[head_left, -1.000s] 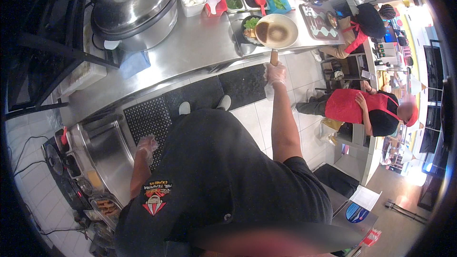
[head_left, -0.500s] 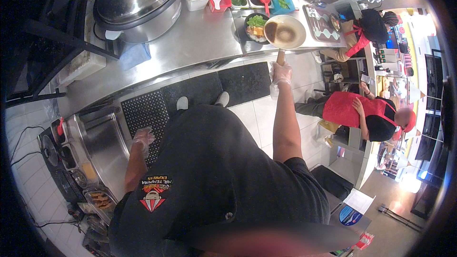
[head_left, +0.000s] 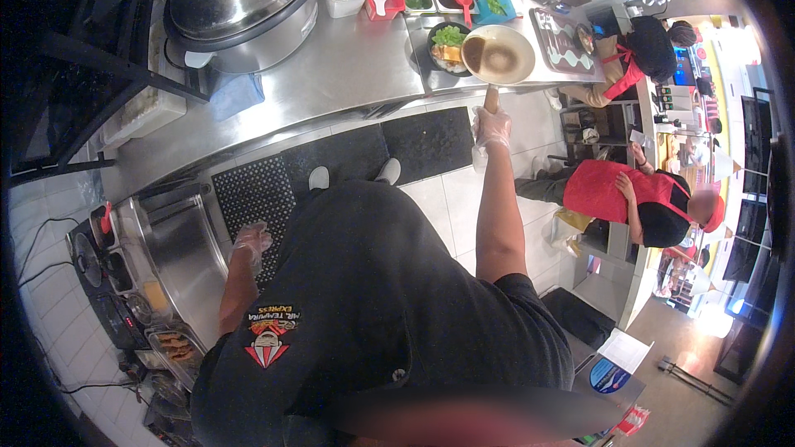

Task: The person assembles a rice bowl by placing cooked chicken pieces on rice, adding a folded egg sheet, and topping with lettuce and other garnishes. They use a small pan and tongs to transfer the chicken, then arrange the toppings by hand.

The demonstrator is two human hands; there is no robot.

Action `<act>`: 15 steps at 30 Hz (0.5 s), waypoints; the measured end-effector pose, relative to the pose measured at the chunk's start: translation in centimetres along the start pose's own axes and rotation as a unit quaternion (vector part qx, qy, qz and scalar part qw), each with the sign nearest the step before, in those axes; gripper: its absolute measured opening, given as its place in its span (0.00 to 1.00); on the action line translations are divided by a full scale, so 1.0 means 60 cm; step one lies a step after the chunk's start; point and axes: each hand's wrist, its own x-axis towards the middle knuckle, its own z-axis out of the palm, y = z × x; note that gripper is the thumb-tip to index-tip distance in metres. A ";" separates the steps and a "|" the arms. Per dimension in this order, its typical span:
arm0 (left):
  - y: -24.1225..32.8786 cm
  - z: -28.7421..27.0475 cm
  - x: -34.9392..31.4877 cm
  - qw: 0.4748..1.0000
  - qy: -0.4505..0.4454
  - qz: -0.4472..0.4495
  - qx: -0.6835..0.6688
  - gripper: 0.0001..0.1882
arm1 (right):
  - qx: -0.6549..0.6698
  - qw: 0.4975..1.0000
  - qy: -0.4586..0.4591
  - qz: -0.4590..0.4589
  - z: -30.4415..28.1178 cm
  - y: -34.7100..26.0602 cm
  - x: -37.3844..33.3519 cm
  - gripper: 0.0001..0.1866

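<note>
Head: pan hdl (head_left: 493,99) in R grip (head_left: 493,127)

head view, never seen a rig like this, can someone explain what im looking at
There's no machine here: a camera worn on the head looks down, and its wide lens bends straight edges. Both hands, in thin clear gloves, belong to the wearer. The right hand holds a pan by its handle, beside a bowl of food. The left hand hangs at the left and seems to hold nothing. The metal counter carries that bowl, a big lidded pot and tubs of food.
</note>
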 end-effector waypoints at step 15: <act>0.004 -0.027 0.031 0.986 0.058 0.012 0.155 0.22 | -0.008 0.999 0.032 0.005 -0.001 -0.015 -0.009 0.07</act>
